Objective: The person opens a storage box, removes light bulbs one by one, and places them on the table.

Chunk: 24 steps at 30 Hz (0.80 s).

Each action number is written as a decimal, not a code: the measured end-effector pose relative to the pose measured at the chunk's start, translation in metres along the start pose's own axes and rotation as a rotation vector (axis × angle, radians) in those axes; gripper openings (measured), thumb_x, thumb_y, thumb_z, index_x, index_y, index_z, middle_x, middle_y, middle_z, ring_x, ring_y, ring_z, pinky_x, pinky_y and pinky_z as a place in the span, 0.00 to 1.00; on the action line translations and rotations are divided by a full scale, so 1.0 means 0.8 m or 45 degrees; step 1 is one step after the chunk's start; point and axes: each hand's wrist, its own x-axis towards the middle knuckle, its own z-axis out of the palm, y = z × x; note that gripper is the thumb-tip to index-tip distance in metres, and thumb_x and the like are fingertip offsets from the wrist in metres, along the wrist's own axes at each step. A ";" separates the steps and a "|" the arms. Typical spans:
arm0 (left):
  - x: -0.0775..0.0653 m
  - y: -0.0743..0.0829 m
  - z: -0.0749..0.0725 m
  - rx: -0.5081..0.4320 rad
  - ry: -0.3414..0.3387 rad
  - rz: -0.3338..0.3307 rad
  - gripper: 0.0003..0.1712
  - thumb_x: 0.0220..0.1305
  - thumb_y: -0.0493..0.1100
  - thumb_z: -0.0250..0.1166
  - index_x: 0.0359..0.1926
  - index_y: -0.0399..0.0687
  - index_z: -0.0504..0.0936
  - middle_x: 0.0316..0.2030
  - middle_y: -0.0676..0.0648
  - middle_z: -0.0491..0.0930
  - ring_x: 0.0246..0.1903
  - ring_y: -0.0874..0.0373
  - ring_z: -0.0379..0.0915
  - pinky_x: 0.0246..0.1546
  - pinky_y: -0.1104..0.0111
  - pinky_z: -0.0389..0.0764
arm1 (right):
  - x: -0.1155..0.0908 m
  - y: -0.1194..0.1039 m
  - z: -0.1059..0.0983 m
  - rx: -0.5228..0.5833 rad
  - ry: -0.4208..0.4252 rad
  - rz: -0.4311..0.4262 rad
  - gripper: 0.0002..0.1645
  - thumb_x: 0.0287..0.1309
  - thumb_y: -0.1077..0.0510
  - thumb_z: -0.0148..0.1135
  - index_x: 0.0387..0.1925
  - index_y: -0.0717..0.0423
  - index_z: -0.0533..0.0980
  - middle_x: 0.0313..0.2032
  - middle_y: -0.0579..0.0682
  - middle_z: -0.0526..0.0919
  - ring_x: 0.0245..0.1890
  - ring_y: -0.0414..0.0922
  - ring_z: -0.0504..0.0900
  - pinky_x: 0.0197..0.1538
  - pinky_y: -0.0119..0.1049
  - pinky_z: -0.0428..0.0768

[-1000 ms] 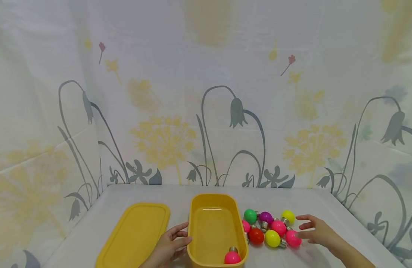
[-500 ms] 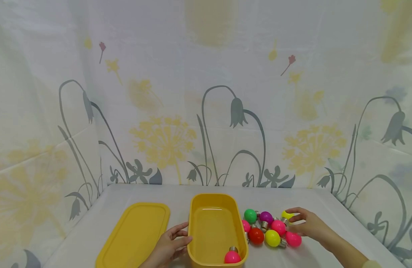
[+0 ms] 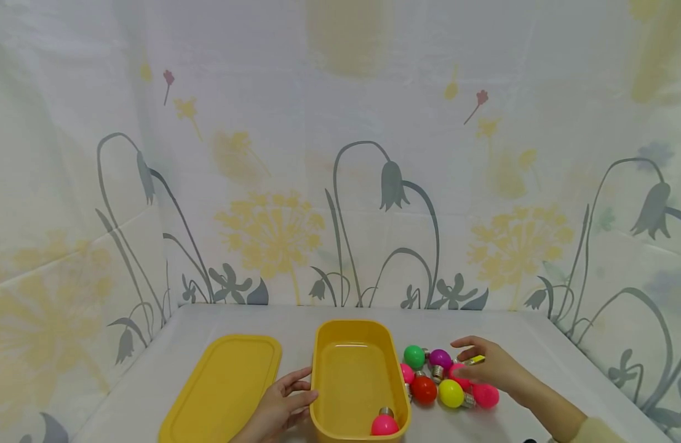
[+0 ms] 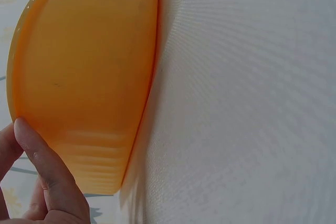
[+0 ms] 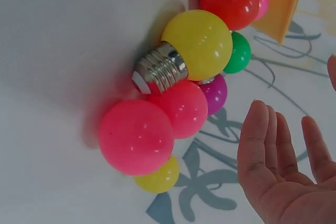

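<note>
My left hand [image 3: 282,405] grips the left rim of a yellow plastic box [image 3: 359,330], with the thumb at the edge. Inside the box, at its near end, lies a pink light bulb [image 3: 384,424]. To its right, my right hand [image 3: 492,367] hovers over a cluster of round bulbs, fingers spread and nothing in them. It partly covers a yellow bulb [image 3: 477,360] and a pink bulb [image 3: 458,372]. Beside these lie a red bulb [image 3: 424,390], another yellow bulb [image 3: 450,393], a purple bulb [image 3: 440,358] and a green bulb [image 3: 414,357]. Metal screw bases show.
A yellow lid [image 3: 224,384] lies flat to the left of the box. The table [image 3: 296,317] has a white cover. A flower-printed curtain [image 3: 362,184] stands behind it and at both sides.
My right hand has moved left and slightly away from me, from the right edge of the bulbs to above them. My left hand, the box and the bulbs stay in place.
</note>
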 end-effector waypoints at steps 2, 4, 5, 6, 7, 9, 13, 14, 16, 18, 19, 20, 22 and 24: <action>0.000 0.000 0.000 0.001 0.000 -0.003 0.35 0.58 0.37 0.66 0.64 0.33 0.63 0.38 0.47 0.72 0.31 0.62 0.73 0.33 0.70 0.80 | 0.001 -0.004 0.004 -0.003 0.002 0.002 0.33 0.46 0.60 0.71 0.54 0.63 0.70 0.41 0.57 0.76 0.34 0.46 0.77 0.39 0.42 0.81; 0.000 0.000 -0.001 0.001 -0.002 -0.002 0.35 0.59 0.37 0.66 0.64 0.33 0.63 0.38 0.47 0.72 0.31 0.62 0.73 0.33 0.71 0.80 | 0.003 -0.007 0.008 -0.002 0.005 0.006 0.33 0.45 0.60 0.72 0.54 0.63 0.70 0.40 0.57 0.76 0.34 0.46 0.77 0.38 0.43 0.82; 0.000 0.000 -0.001 0.000 -0.003 0.000 0.35 0.59 0.37 0.66 0.64 0.33 0.63 0.38 0.47 0.72 0.31 0.62 0.73 0.33 0.71 0.80 | 0.003 -0.009 0.010 -0.002 0.007 0.006 0.33 0.45 0.60 0.72 0.54 0.63 0.70 0.40 0.57 0.76 0.34 0.46 0.77 0.38 0.43 0.82; 0.000 0.000 -0.001 -0.001 -0.005 0.002 0.35 0.59 0.37 0.66 0.64 0.33 0.63 0.38 0.47 0.72 0.31 0.62 0.73 0.33 0.71 0.80 | 0.004 -0.011 0.012 -0.002 0.011 0.005 0.33 0.44 0.60 0.73 0.53 0.63 0.70 0.40 0.56 0.76 0.34 0.46 0.77 0.38 0.43 0.82; 0.000 0.000 -0.001 -0.002 -0.006 0.003 0.35 0.59 0.37 0.66 0.64 0.33 0.63 0.38 0.47 0.72 0.31 0.62 0.73 0.33 0.71 0.80 | 0.004 -0.012 0.014 -0.004 0.011 0.001 0.34 0.43 0.60 0.73 0.53 0.63 0.70 0.40 0.56 0.77 0.34 0.46 0.77 0.38 0.43 0.82; 0.000 0.000 -0.001 -0.004 -0.008 0.005 0.35 0.59 0.37 0.65 0.64 0.33 0.63 0.38 0.48 0.72 0.31 0.62 0.73 0.33 0.71 0.80 | 0.004 -0.015 0.017 -0.005 0.010 -0.004 0.34 0.43 0.59 0.74 0.53 0.62 0.71 0.40 0.56 0.77 0.34 0.45 0.78 0.38 0.43 0.82; -0.001 0.000 0.000 -0.002 -0.010 -0.002 0.35 0.59 0.37 0.65 0.64 0.33 0.63 0.38 0.47 0.72 0.31 0.62 0.73 0.32 0.71 0.80 | 0.005 -0.022 0.023 0.017 -0.004 -0.019 0.35 0.42 0.59 0.74 0.53 0.62 0.71 0.40 0.56 0.77 0.33 0.46 0.78 0.38 0.43 0.82; -0.001 0.001 -0.001 0.000 -0.011 -0.001 0.34 0.59 0.37 0.65 0.64 0.33 0.63 0.38 0.48 0.72 0.31 0.62 0.73 0.32 0.71 0.80 | 0.005 -0.023 0.025 0.032 -0.013 -0.025 0.34 0.43 0.59 0.74 0.53 0.62 0.71 0.40 0.57 0.77 0.33 0.46 0.79 0.38 0.43 0.82; 0.000 0.001 -0.001 0.003 -0.009 -0.001 0.35 0.59 0.37 0.65 0.64 0.33 0.63 0.38 0.47 0.72 0.31 0.62 0.73 0.33 0.71 0.80 | 0.007 -0.025 0.027 0.054 -0.035 -0.043 0.33 0.44 0.61 0.73 0.53 0.63 0.70 0.40 0.57 0.77 0.33 0.47 0.79 0.38 0.43 0.82; 0.000 0.001 -0.001 0.006 -0.005 -0.001 0.35 0.59 0.38 0.66 0.64 0.33 0.63 0.38 0.47 0.72 0.31 0.62 0.73 0.33 0.71 0.80 | 0.008 -0.027 0.029 0.073 -0.056 -0.054 0.33 0.44 0.61 0.72 0.53 0.64 0.70 0.40 0.58 0.77 0.33 0.49 0.80 0.38 0.43 0.82; 0.000 0.001 -0.001 0.005 -0.004 -0.001 0.35 0.59 0.38 0.66 0.64 0.33 0.63 0.38 0.47 0.72 0.31 0.62 0.73 0.32 0.71 0.80 | 0.009 -0.028 0.030 0.074 -0.065 -0.061 0.33 0.44 0.61 0.73 0.53 0.64 0.70 0.40 0.57 0.77 0.33 0.49 0.80 0.38 0.43 0.82; 0.000 0.000 -0.001 0.004 -0.003 -0.001 0.35 0.59 0.38 0.66 0.64 0.33 0.63 0.38 0.47 0.72 0.31 0.62 0.73 0.32 0.71 0.80 | 0.009 -0.029 0.031 0.076 -0.073 -0.068 0.33 0.44 0.61 0.73 0.53 0.64 0.70 0.40 0.57 0.77 0.33 0.49 0.80 0.38 0.44 0.82; 0.000 0.000 -0.001 0.002 -0.001 -0.003 0.35 0.58 0.37 0.66 0.64 0.33 0.63 0.38 0.47 0.72 0.31 0.62 0.73 0.32 0.71 0.80 | 0.010 -0.031 0.034 0.076 -0.081 -0.072 0.33 0.44 0.61 0.73 0.53 0.63 0.70 0.40 0.57 0.76 0.33 0.49 0.80 0.38 0.44 0.82; 0.000 0.000 0.000 0.001 0.001 -0.005 0.35 0.58 0.37 0.66 0.64 0.33 0.63 0.38 0.47 0.72 0.31 0.62 0.73 0.32 0.71 0.80 | 0.011 -0.034 0.037 0.073 -0.092 -0.085 0.33 0.44 0.61 0.73 0.53 0.63 0.70 0.40 0.57 0.76 0.33 0.48 0.79 0.38 0.43 0.82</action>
